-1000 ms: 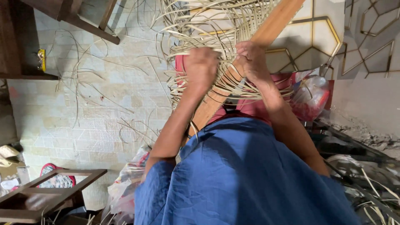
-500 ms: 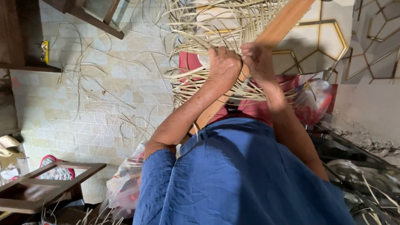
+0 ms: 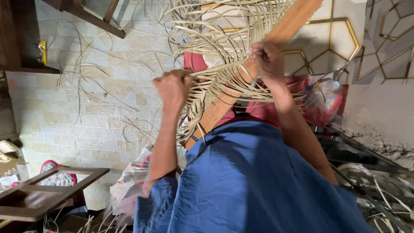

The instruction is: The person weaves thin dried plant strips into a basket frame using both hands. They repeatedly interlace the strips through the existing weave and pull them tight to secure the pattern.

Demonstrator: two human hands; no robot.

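Your left hand (image 3: 173,88) is clenched in a full grip on a bundle of pale cane strips (image 3: 215,82), drawn out sideways from the weave so they stay taut. Your right hand (image 3: 268,58) is curled shut over the strips where they cross the wooden frame rail (image 3: 241,92), pinning them against it. The rail runs diagonally across your lap. Loose strips (image 3: 99,86) litter the tiled floor (image 3: 86,129) to the left, where there is open room; a plastic bag (image 3: 323,101) crowds the right.

both hands (image 3: 217,73) raised, seemingly clenched
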